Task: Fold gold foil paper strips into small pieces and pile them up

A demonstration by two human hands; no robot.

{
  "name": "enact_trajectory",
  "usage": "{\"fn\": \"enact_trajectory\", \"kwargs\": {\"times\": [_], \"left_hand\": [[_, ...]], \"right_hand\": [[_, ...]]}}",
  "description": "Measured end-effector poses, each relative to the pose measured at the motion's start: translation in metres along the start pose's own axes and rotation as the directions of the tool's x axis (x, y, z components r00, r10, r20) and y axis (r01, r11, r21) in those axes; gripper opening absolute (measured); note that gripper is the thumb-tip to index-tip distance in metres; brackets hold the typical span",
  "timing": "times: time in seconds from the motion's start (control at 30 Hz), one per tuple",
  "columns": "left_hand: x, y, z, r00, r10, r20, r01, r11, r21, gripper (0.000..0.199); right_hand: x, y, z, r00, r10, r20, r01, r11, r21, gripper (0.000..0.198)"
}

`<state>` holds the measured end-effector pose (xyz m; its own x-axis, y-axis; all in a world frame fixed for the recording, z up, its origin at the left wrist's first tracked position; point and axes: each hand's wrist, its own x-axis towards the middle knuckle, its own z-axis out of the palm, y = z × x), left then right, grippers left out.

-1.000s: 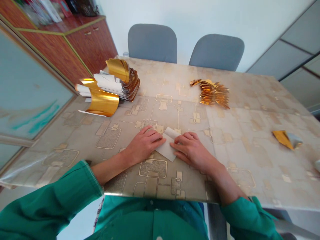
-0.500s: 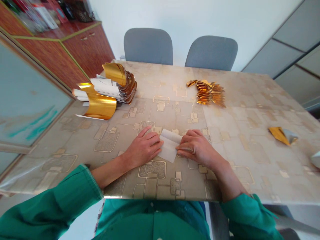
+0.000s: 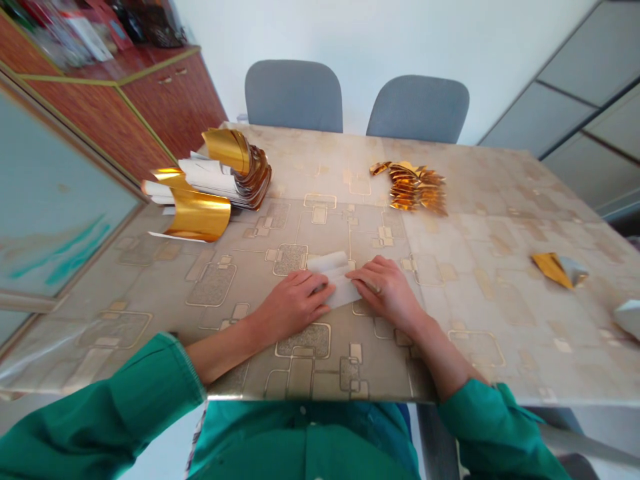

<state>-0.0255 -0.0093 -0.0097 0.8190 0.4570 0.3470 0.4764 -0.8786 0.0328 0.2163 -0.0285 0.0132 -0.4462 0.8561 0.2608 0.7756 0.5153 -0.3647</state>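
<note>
A small sheet of white paper (image 3: pixel 344 293) lies on the table in front of me, with a raised fold along its far side. My left hand (image 3: pixel 299 299) is closed at the sheet's left edge, thumb and fingers bent over it. From the right, my right hand (image 3: pixel 387 288) pinches the paper near the fold with its fingertips. Parts of the sheet are hidden under the fingers of both hands.
Gold-and-white paper sheets (image 3: pixel 200 212) are piled at the left, some curled. Folded gold pieces (image 3: pixel 417 187) stand in a row farther back. One gold-and-silver folded piece (image 3: pixel 555 268) lies at the right. Two grey chairs (image 3: pixel 295 97) stand behind the patterned table (image 3: pixel 470 267).
The white paper has turned, and its near corner no longer points toward me. My right fingertips have moved slightly up and left along it. The view has shifted a little.
</note>
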Motion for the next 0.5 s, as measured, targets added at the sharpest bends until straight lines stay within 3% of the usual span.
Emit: {"fn": "enact_trajectory", "kwargs": {"times": [0.17,0.5], "left_hand": [[0.005,0.015,0.000,0.990,-0.118,0.073,0.121,0.992,-0.026,0.039],[0.000,0.007,-0.001,0.997,-0.058,0.044,0.062,0.995,-0.080,0.033]], "right_hand": [[0.002,-0.008,0.008,0.999,0.025,0.047,-0.020,0.994,-0.103,0.017],[0.000,0.003,0.008,0.995,0.094,-0.029,-0.099,0.964,-0.246,0.022]]}}
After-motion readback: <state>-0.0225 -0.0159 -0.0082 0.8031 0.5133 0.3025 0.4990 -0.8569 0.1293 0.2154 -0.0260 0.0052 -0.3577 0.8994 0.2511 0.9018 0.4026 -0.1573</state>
